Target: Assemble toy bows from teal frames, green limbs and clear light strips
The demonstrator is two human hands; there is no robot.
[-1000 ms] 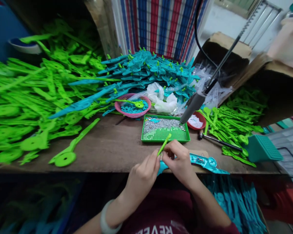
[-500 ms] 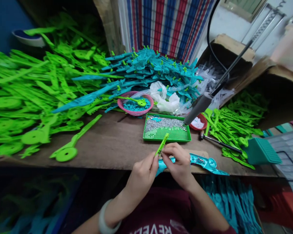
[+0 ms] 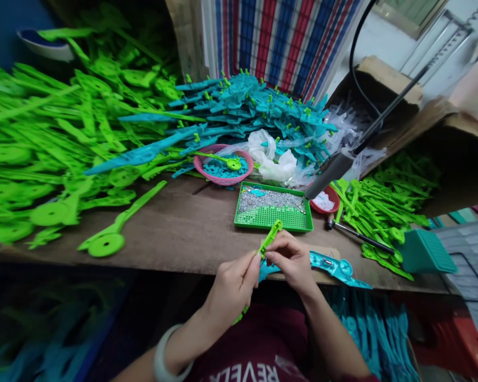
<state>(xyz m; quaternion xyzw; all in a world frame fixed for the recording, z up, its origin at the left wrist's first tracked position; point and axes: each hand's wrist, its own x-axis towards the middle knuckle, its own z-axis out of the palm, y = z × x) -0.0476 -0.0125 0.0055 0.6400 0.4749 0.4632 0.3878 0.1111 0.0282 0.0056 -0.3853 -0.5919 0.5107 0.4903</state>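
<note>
My left hand (image 3: 231, 281) is closed around a long bright green plastic part (image 3: 271, 237). Its narrow end points up and away from me, and a bit of it shows below the hand. At the side of that part, my right hand (image 3: 293, 261) has thumb and forefinger pinched together; whatever is between the fingertips is too small to make out. Under and beside both hands, a turquoise plastic part (image 3: 344, 269) lies along the table's front edge, with a small metal piece in it. A green perforated tray (image 3: 270, 218) holding many small silvery pieces sits just beyond my hands.
Green plastic parts (image 3: 55, 154) pile up at left, turquoise ones (image 3: 242, 106) at the back. A pink basket (image 3: 223, 180), a red bowl (image 3: 334, 207) and a hammer (image 3: 362, 237) surround the tray. A grey tool (image 3: 330, 172) hangs over the tray's right corner.
The green part has turned in my left hand, so its upper end looks broader and its lower end now shows under the hand. My right fingers stay beside it. The view has shifted slightly.
</note>
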